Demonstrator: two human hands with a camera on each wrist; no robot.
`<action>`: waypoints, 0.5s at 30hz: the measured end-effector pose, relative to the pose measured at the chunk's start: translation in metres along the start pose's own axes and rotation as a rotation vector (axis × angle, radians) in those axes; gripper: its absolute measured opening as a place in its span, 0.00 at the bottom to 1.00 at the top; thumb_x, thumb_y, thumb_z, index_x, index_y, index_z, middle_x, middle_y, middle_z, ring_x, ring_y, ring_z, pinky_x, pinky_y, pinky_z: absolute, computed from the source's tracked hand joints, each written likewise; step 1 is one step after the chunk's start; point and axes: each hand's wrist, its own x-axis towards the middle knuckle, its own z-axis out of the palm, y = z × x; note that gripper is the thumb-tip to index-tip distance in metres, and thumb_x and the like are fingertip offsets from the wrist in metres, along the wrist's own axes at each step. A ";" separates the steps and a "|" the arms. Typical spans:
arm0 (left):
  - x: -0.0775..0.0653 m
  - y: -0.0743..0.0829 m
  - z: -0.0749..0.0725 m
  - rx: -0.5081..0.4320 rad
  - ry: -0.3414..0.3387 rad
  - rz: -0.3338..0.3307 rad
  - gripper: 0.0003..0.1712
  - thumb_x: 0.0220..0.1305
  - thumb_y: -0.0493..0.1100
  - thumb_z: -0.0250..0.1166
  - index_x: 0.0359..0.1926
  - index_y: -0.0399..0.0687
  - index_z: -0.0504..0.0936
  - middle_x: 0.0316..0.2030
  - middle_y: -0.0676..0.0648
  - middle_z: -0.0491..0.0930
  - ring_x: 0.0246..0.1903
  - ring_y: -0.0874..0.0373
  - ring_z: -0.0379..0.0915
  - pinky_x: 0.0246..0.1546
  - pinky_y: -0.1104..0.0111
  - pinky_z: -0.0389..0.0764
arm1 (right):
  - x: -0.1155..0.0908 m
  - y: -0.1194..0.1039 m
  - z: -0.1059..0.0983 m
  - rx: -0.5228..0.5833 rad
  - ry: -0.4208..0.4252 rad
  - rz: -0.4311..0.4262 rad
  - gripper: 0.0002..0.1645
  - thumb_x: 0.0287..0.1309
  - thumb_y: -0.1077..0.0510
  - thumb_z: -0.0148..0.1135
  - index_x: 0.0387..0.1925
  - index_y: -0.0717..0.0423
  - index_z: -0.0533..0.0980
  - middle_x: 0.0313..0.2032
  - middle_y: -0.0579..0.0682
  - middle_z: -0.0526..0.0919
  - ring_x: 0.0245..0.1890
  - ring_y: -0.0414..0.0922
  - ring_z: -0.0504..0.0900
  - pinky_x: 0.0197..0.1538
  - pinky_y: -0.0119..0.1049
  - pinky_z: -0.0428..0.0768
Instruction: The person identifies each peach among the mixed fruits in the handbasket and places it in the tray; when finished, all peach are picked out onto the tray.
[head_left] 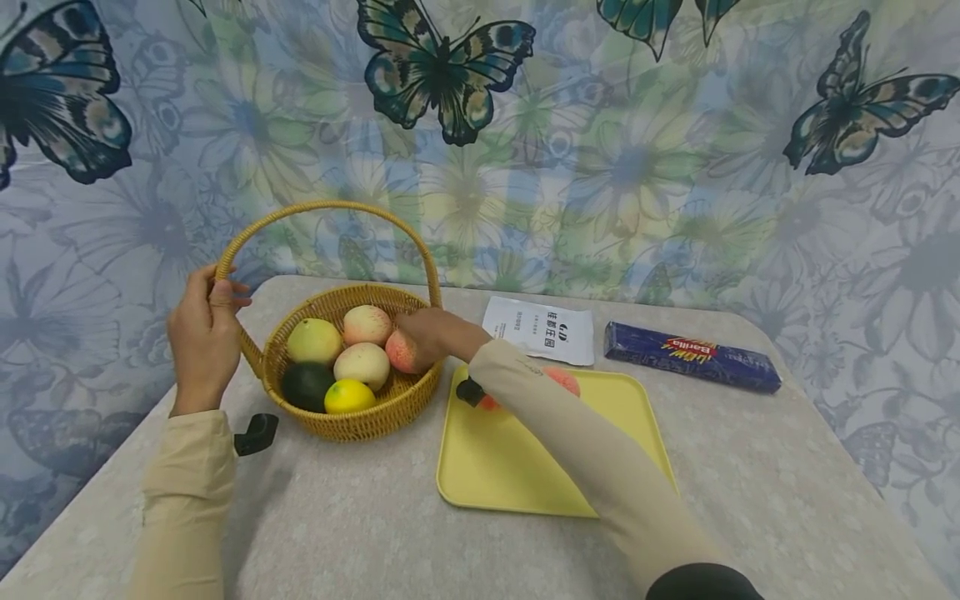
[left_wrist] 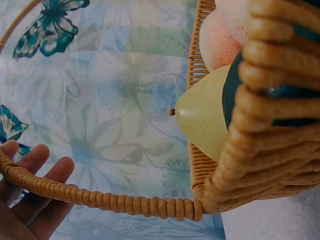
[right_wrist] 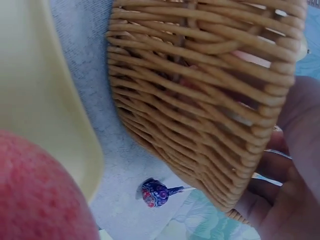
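A wicker basket (head_left: 367,427) with a tall arched handle stands at the left of the table. My left hand (head_left: 202,333) grips the handle's left side, its fingers behind the cane in the left wrist view. Over the right rim, my right hand (head_left: 435,335) reaches in and holds a peach (head_left: 401,353); the weave partly hides its fingers in the right wrist view. Around that peach lie a pear (head_left: 313,342), two more peaches (head_left: 362,367), a dark green avocado (head_left: 306,385) and a lemon (head_left: 349,397).
Right of the basket is a yellow tray (head_left: 517,479) bearing peaches (head_left: 562,381), partly behind my right forearm. A lollipop (right_wrist: 155,193) lies between tray and basket. Farther back are a white packet (head_left: 540,329) and a blue Barilla pack (head_left: 690,357), before a butterfly-patterned curtain.
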 end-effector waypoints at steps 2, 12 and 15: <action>0.000 0.001 0.001 0.003 0.000 0.001 0.23 0.75 0.53 0.44 0.60 0.50 0.74 0.40 0.44 0.79 0.33 0.84 0.67 0.37 0.82 0.68 | -0.001 0.002 0.003 -0.016 0.023 -0.019 0.44 0.58 0.43 0.62 0.71 0.50 0.56 0.55 0.51 0.74 0.49 0.46 0.76 0.48 0.39 0.75; 0.000 -0.001 0.002 0.001 -0.006 -0.003 0.23 0.75 0.53 0.43 0.60 0.50 0.74 0.40 0.44 0.79 0.33 0.84 0.67 0.37 0.82 0.68 | -0.005 0.010 0.009 -0.055 0.119 -0.109 0.33 0.59 0.41 0.60 0.62 0.49 0.67 0.56 0.49 0.74 0.52 0.47 0.76 0.53 0.39 0.74; 0.001 -0.001 0.002 0.002 -0.004 -0.002 0.23 0.75 0.53 0.43 0.60 0.51 0.74 0.40 0.45 0.79 0.33 0.84 0.67 0.37 0.83 0.68 | -0.006 0.012 0.010 -0.021 0.154 -0.117 0.35 0.57 0.41 0.61 0.63 0.50 0.67 0.59 0.49 0.72 0.54 0.47 0.75 0.55 0.39 0.74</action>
